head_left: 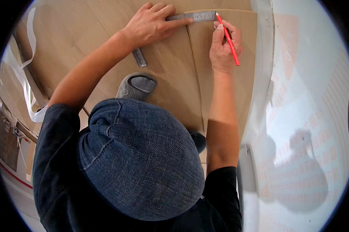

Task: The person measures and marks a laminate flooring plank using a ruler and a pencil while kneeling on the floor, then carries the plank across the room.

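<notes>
My left hand presses a metal square with measuring marks against a wooden floor plank. Its index finger stretches along the marked blade, while the other leg of the square shows below the wrist. Pinched in my right hand is a red pencil. The pencil's tip meets the end of the blade, close to the plank's far edge. This plank lies at the right, overlapping the floorboards beside it.
Laid floorboards spread to the left. A white wall with faint reddish print rises at the right, bearing my shadow. White strips hang at the far left. My denim-covered knee and grey shoe fill the middle.
</notes>
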`<state>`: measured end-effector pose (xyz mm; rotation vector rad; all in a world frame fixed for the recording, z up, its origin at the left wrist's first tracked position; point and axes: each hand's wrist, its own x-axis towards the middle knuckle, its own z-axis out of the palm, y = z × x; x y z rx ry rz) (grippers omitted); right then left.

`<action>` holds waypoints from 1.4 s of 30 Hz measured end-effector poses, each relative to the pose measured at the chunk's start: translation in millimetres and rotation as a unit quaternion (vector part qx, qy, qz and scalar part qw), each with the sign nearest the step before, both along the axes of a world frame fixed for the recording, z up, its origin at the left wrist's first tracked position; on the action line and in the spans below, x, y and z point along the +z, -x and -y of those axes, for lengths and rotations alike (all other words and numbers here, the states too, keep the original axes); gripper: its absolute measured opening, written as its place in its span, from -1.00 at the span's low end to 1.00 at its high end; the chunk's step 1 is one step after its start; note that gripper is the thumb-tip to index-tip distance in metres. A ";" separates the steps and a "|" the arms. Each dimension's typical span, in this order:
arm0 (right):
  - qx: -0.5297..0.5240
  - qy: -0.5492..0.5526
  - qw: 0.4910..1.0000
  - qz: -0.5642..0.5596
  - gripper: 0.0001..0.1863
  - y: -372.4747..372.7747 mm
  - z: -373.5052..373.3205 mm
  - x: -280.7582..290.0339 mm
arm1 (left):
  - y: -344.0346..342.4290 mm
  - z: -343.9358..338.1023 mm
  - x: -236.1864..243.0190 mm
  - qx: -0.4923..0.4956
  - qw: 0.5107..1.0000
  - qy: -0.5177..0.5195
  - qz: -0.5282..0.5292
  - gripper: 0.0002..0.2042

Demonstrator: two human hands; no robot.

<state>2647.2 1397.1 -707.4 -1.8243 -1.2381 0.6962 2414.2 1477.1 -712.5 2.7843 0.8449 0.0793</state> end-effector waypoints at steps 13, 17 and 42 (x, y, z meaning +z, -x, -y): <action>0.019 -0.061 0.997 0.039 -0.84 -4.8 0.3 8.5 | -3.9 -2.5 9.2 0.013 0.999 0.005 0.041 -0.40; 0.043 -0.045 0.990 0.125 -0.86 -7.9 -9.5 15.7 | -3.0 -4.9 16.2 0.019 0.999 -0.009 0.036 -0.40; -0.070 0.217 0.924 0.308 -0.48 23.8 114.7 40.0 | -3.9 -70.6 65.0 0.115 0.993 0.028 -0.006 -0.33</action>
